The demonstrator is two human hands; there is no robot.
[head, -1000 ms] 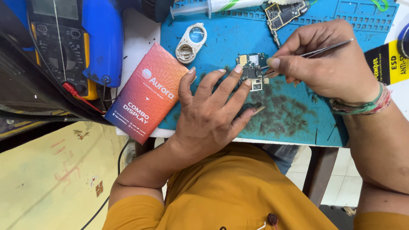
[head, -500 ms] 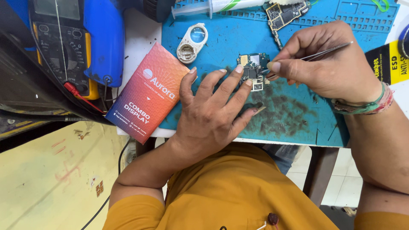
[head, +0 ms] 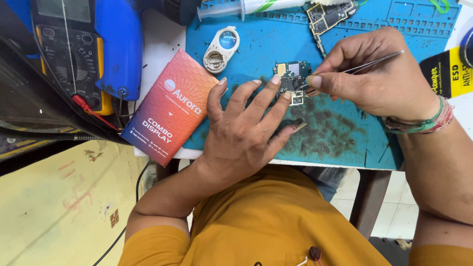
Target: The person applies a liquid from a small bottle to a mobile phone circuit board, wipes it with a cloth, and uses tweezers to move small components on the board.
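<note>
A small phone circuit board (head: 291, 74) lies on the blue work mat (head: 345, 128). My left hand (head: 246, 133) rests flat on the mat, fingers spread, with two fingertips pressing the board's near edge. My right hand (head: 374, 79) pinches metal tweezers (head: 367, 64), whose tips touch the board's right side. Bracelets circle my right wrist.
An orange-pink cardboard box (head: 170, 106) lies left of my left hand. A white magnifier loupe (head: 221, 48) sits behind it. A second circuit board (head: 330, 14) and a syringe (head: 246, 7) lie at the mat's far edge. A multimeter (head: 69, 54) stands far left.
None of the hands shifted noticeably; the tweezers stay on the board and the left hand keeps pressing it.
</note>
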